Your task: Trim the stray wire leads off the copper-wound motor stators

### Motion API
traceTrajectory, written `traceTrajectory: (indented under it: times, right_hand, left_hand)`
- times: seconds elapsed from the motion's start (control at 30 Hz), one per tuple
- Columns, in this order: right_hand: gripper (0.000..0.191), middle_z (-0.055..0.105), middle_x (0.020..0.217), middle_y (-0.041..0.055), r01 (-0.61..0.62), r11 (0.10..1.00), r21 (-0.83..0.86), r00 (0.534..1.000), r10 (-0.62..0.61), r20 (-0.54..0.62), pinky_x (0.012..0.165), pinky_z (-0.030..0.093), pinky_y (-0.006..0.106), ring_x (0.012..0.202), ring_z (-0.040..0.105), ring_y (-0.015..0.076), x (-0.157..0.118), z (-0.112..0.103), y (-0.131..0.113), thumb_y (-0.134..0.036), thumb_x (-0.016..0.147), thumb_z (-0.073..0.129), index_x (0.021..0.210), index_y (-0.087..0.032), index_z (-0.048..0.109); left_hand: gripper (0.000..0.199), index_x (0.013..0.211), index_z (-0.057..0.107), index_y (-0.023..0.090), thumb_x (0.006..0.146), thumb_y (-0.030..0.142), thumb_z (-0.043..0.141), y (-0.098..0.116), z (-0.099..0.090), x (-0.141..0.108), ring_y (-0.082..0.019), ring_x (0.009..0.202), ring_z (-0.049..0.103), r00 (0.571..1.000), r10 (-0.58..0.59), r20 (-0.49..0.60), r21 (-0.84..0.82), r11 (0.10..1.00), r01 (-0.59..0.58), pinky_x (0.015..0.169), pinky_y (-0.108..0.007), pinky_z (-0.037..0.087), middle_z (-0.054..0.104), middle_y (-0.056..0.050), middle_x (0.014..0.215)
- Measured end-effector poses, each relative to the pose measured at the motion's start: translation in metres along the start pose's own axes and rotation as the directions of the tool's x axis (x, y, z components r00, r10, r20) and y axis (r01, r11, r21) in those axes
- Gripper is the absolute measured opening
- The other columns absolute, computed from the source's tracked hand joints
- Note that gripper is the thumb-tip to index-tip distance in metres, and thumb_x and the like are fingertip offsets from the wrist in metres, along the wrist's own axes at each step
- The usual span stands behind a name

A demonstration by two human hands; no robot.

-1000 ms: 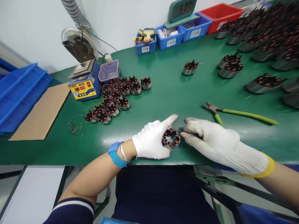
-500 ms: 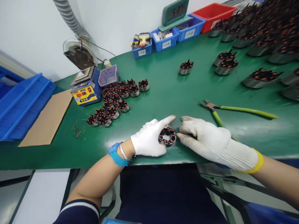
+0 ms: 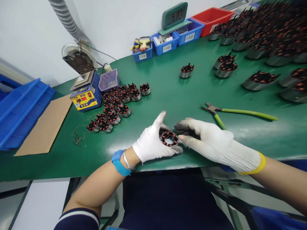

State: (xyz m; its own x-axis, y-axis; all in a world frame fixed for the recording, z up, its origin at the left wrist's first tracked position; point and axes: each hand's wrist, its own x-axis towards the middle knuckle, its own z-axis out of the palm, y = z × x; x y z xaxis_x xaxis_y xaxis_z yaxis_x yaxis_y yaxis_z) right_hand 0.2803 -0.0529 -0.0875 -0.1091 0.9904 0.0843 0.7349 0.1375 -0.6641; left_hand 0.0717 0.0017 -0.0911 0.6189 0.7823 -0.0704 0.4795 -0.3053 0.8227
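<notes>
A motor stator (image 3: 163, 139), a steel ring with copper windings and black parts, rests in my left hand (image 3: 149, 143), which wears a white glove. The fingers curl behind and below it, and the thumb points up and away from the ring. At its right edge is my right hand (image 3: 203, 135), in a white glove with a yellow cuff and dirty fingertips. Its thumb and curved fingers stand apart with a gap between them. The thumb tip is close to the ring; whether it touches I cannot tell. Green-handled cutting pliers (image 3: 212, 109) lie open just beyond my right hand.
Several stators (image 3: 124, 110) stand grouped at left, near wire scraps (image 3: 78, 139), a yellow-blue control box (image 3: 86, 99) and a purple tray (image 3: 109, 80). Many more stators (image 3: 261, 51) crowd the right. Blue bins (image 3: 167, 48), a red bin (image 3: 212, 19) and a clock (image 3: 174, 15) line the back.
My left hand has tilted and raised the stator slightly, its thumb lifting off and its fingers reaching underneath. My right fingers have come closer to the ring. The whole view has shifted a little.
</notes>
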Motion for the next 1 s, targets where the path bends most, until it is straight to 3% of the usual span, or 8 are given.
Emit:
traceTrajectory:
  times: [0.1, 0.3, 0.5, 0.7, 0.77, 0.87, 0.93, 1.0]
  right_hand:
    - [0.043, 0.079, 0.116, 0.0067, -0.115, 0.977, 0.180, 0.993, 0.108, 0.050, 0.083, 0.060, 0.037, 0.099, 0.075, 0.0249, -0.001, 0.001, -0.009, -0.030, 0.084, 0.058, 0.124, -0.022, 0.071]
    - [0.045, 0.080, 0.090, 0.0029, -0.179, 0.956, 0.233, 0.979, 0.150, 0.140, 0.064, 0.057, 0.031, 0.073, 0.074, 0.0201, 0.000, -0.007, -0.012, -0.024, 0.076, 0.062, 0.119, -0.021, 0.073]
    - [0.048, 0.079, 0.083, 0.0019, -0.231, 0.941, 0.245, 0.963, 0.185, 0.197, 0.058, 0.055, 0.030, 0.068, 0.071, 0.0194, -0.003, -0.005, -0.019, -0.030, 0.072, 0.068, 0.119, -0.021, 0.073]
    - [0.036, 0.081, 0.092, 0.0055, -0.266, 0.896, 0.355, 0.963, 0.232, 0.136, 0.066, 0.059, 0.032, 0.078, 0.075, 0.0221, -0.002, -0.004, -0.012, -0.030, 0.079, 0.061, 0.112, -0.020, 0.074]
    - [0.034, 0.081, 0.096, 0.0072, -0.271, 0.937, 0.220, 0.962, 0.257, 0.090, 0.068, 0.060, 0.037, 0.082, 0.076, 0.0266, 0.000, -0.010, -0.002, -0.030, 0.078, 0.063, 0.109, -0.021, 0.075]
    - [0.031, 0.081, 0.100, 0.0091, -0.231, 0.961, -0.150, 0.972, 0.235, 0.008, 0.066, 0.059, 0.044, 0.086, 0.077, 0.0343, 0.002, -0.018, 0.007, -0.033, 0.080, 0.063, 0.107, -0.025, 0.077]
    - [0.037, 0.081, 0.108, 0.0096, -0.151, 0.971, -0.186, 0.988, 0.150, -0.022, 0.070, 0.060, 0.044, 0.092, 0.077, 0.0349, 0.000, -0.018, 0.005, -0.037, 0.085, 0.062, 0.117, -0.025, 0.076]
    - [0.047, 0.079, 0.119, 0.0085, -0.052, 0.992, -0.113, 0.999, 0.050, -0.022, 0.078, 0.061, 0.042, 0.101, 0.076, 0.0332, -0.003, -0.013, -0.004, -0.039, 0.085, 0.063, 0.130, -0.026, 0.071]
  left_hand:
    - [0.136, 0.167, 0.011, 0.021, 0.061, 0.049, 0.092, -0.003, -0.002, 0.001, -0.030, 0.113, 0.074, 0.998, 0.004, 0.062, -0.045, 0.999, -0.002, 0.103, -0.047, 0.058, 0.074, -0.012, 0.125]
    - [0.139, 0.168, 0.007, 0.022, 0.062, 0.050, 0.093, -0.005, -0.002, 0.002, -0.031, 0.117, 0.073, 0.988, 0.049, 0.147, -0.105, 0.994, -0.033, 0.104, -0.048, 0.057, 0.073, -0.013, 0.129]
    - [0.134, 0.168, 0.007, 0.021, 0.067, 0.052, 0.089, -0.007, -0.003, 0.002, -0.031, 0.118, 0.073, 0.985, 0.080, 0.156, -0.081, 0.994, -0.068, 0.103, -0.046, 0.058, 0.071, -0.014, 0.132]
    - [0.132, 0.169, 0.008, 0.022, 0.068, 0.043, 0.090, -0.003, -0.004, 0.001, -0.029, 0.117, 0.073, 0.975, 0.091, 0.202, -0.063, 0.995, -0.080, 0.103, -0.044, 0.057, 0.073, -0.011, 0.129]
    - [0.131, 0.169, 0.008, 0.024, 0.068, 0.039, 0.090, -0.001, -0.005, 0.001, -0.028, 0.115, 0.074, 0.972, 0.084, 0.218, -0.058, 0.996, -0.073, 0.105, -0.045, 0.057, 0.074, -0.010, 0.128]
    - [0.132, 0.169, 0.005, 0.025, 0.069, 0.038, 0.091, -0.002, -0.004, 0.000, -0.029, 0.117, 0.074, 0.973, 0.090, 0.214, -0.084, 0.994, -0.073, 0.107, -0.047, 0.057, 0.072, -0.013, 0.133]
    - [0.138, 0.169, -0.001, 0.025, 0.069, 0.041, 0.092, -0.006, -0.003, 0.001, -0.031, 0.122, 0.072, 0.974, 0.112, 0.196, -0.123, 0.988, -0.089, 0.108, -0.050, 0.057, 0.064, -0.019, 0.146]
    - [0.142, 0.168, -0.010, 0.025, 0.070, 0.042, 0.091, -0.010, -0.001, 0.001, -0.033, 0.126, 0.070, 0.972, 0.147, 0.181, -0.154, 0.981, -0.120, 0.108, -0.051, 0.057, 0.051, -0.024, 0.159]
